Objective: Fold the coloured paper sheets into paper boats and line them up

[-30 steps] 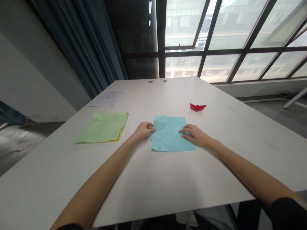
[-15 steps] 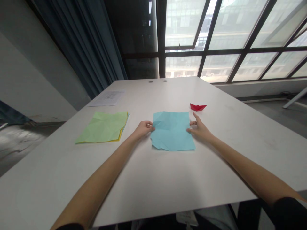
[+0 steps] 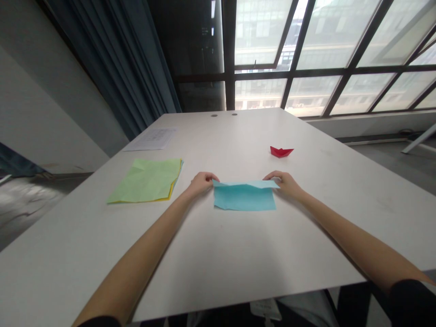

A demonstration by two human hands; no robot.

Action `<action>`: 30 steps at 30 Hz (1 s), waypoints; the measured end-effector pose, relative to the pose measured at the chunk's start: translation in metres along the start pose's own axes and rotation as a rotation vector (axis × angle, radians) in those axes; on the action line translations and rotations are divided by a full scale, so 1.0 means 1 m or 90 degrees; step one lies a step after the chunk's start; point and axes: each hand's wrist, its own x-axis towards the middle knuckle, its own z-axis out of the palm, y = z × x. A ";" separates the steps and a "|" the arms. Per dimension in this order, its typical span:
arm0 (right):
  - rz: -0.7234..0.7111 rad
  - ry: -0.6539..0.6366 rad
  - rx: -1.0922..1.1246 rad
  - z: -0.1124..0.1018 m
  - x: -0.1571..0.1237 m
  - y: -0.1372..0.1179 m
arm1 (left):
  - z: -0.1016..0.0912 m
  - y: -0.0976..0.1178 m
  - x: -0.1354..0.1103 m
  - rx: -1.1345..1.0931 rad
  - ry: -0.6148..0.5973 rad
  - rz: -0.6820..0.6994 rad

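A light blue sheet of paper (image 3: 244,199) lies in front of me, its far part bent over toward me so that a pale strip shows above the shaded lower layer. My left hand (image 3: 204,180) pinches the upper left corner of the bent part. At the opposite end, my right hand (image 3: 282,181) grips the upper right corner, with its fingers partly behind the paper. The sheet's near edge rests on the white table (image 3: 218,254).
Left of my hands lies a stack of coloured paper (image 3: 146,180), green on top with yellow and blue edges below. Behind it is a printed white sheet (image 3: 151,139). A red folded paper boat (image 3: 281,152) sits beyond my right hand.
The blue sheet was lying flat; its far edge has been lifted and brought over toward me. My right hand's fingers, spread before, have closed on the corner. The boat and stack stayed put.
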 end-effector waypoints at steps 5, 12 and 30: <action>-0.088 -0.028 -0.107 -0.001 -0.001 -0.008 | -0.006 0.005 -0.003 0.215 -0.039 0.092; -0.225 -0.124 -0.209 -0.005 0.000 -0.004 | -0.008 0.015 -0.012 0.446 -0.032 0.197; -0.265 -0.240 -0.300 0.010 -0.017 -0.049 | 0.039 0.044 -0.048 0.512 -0.315 0.292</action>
